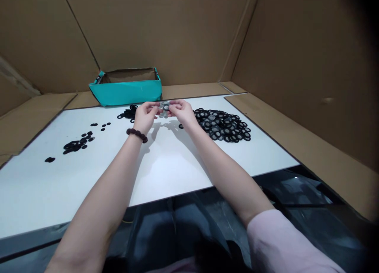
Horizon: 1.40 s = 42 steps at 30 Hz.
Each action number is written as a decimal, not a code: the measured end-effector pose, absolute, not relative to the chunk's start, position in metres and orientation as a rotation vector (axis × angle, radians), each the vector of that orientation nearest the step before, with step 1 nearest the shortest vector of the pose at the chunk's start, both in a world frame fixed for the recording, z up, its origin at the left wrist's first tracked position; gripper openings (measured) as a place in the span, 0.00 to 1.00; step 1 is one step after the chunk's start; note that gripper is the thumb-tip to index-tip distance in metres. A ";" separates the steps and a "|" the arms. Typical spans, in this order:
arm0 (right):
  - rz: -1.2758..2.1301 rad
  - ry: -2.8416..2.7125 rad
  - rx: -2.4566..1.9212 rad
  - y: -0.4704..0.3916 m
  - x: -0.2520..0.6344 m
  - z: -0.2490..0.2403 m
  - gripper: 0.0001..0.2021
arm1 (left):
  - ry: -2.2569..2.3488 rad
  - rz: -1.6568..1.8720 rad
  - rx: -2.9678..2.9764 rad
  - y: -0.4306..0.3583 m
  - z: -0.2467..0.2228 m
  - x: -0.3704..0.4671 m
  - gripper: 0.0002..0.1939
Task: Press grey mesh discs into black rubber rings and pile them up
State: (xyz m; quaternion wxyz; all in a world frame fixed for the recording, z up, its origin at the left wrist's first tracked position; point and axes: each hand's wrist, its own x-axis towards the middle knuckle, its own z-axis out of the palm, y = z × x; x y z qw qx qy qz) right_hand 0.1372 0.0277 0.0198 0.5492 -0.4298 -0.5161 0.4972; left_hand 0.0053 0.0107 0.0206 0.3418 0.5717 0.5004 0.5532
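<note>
- Above the rear part of the white bench, I hold a small, pale piece between both hands, raised clear of the surface.
- My left hand grips the left edge of the piece between thumb and fingers.
- My right hand grips the right edge in the same way; its thumb lies beside the dark ring at the middle of the piece.
- Shadows of both hands fall on the bench below.
- A dark bracelet encircles my left wrist; a pale sleeve covers my upper right arm.
- Right of my right hand, a broad heap of black-rimmed rounds with grey centres rests on the bench.
- Left of my left hand, and partly hidden by it, sits a smaller black cluster.
- Farther left, black discs lie grouped, with several scattered nearby.
- At the rear, left of centre, stands an open teal box.
- Cardboard walls rise behind the bench and at the right.
</note>
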 end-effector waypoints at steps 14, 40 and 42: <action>1.171 -1.447 -1.062 0.019 0.134 0.019 0.07 | 1.215 1.156 1.020 -0.001 0.026 0.009 0.05; 1.146 -1.622 -1.067 0.020 0.137 0.025 0.09 | 1.363 1.302 1.536 0.008 0.026 0.008 0.04; 1.151 -1.623 -1.054 0.021 0.138 0.024 0.09 | 1.355 1.303 1.500 0.006 0.026 0.010 0.04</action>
